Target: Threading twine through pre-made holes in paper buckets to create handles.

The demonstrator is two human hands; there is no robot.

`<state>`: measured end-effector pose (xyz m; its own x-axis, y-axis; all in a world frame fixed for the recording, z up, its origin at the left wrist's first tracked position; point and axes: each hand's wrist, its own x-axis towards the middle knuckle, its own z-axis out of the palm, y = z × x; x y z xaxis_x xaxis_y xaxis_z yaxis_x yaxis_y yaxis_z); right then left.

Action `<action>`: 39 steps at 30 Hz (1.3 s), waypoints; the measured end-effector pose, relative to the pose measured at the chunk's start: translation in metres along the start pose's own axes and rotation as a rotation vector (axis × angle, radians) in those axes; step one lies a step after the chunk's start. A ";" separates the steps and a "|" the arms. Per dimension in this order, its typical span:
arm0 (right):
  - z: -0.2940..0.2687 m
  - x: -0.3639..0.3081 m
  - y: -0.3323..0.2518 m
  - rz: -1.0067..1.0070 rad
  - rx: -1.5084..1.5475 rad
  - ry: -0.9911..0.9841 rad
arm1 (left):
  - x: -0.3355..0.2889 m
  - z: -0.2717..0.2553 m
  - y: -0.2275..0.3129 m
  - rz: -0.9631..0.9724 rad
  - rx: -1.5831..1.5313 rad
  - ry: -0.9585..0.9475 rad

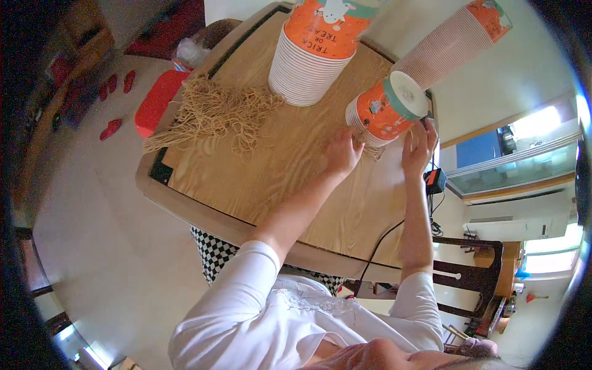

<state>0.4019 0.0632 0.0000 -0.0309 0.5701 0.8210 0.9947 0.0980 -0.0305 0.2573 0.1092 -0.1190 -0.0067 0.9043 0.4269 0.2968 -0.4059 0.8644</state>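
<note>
A short stack of upside-down paper cups (383, 110), orange with a green band and small Halloween figures, stands on the wooden table near its right edge. My left hand (344, 152) is at the near left of its white rims, fingers curled and partly hidden; what they hold, if anything, does not show. On the other side, my right hand (420, 147) reaches up beside the stack, thumb and fingers apart, fingertips near or against the cup wall. Between the hands, a little tan string (374, 152) shows at the foot of the stack.
A tall stack of similar cups (312, 58) stands farther back, and another long stack (445, 46) leans at the far right. Loose tan strings (213, 114) lie heaped at the left over a red object (161, 102). A black cable (381, 243) crosses the table's near right.
</note>
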 end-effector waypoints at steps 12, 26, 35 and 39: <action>0.009 0.061 0.015 -0.153 -0.059 -0.238 | 0.014 0.036 -0.007 -0.105 -0.063 0.058; 0.010 0.072 0.015 0.049 0.027 -0.398 | 0.022 0.051 -0.020 -0.133 -0.110 0.065; 0.012 0.077 0.008 0.103 0.021 -0.404 | 0.025 0.042 -0.027 0.016 -0.068 0.088; 0.011 0.076 0.011 0.125 -0.032 -0.431 | 0.025 0.035 -0.022 0.101 -0.074 0.052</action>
<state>0.4098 0.1163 0.0558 0.0585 0.8643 0.4995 0.9957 -0.0146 -0.0913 0.2845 0.1449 -0.1366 -0.0302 0.8512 0.5239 0.2274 -0.5045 0.8329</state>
